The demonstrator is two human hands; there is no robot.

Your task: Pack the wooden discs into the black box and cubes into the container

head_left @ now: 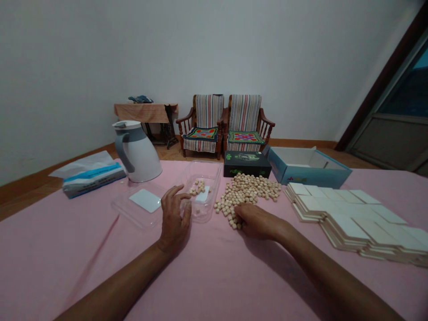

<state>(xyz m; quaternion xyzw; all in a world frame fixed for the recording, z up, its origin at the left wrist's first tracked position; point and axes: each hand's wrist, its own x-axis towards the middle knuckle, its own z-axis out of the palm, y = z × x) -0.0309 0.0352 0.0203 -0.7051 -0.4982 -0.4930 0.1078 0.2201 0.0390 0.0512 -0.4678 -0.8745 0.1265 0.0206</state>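
Note:
A loose pile of small pale wooden beads [245, 189] lies on the pink cloth. My right hand [256, 220] reaches into the pile's near edge, its fingers curled closed over beads; the fingertips are largely hidden. Left of the pile stands a clear plastic box [214, 209] with several beads and a white label in it. My left hand [174, 216] is at the box's near left side, its fingers bent but apart, and no object shows in them. A clear lid [125, 208] with a white label [145, 200] lies to the left of that hand.
Left stand a white-and-grey jug [142, 156] and a tissue pack [95, 178]. Behind the beads are a black box [247, 166] and an open blue box [310, 171]. Stacked pale wooden tiles [347, 218] cover the right side. Two chairs [209, 120] stand by the wall.

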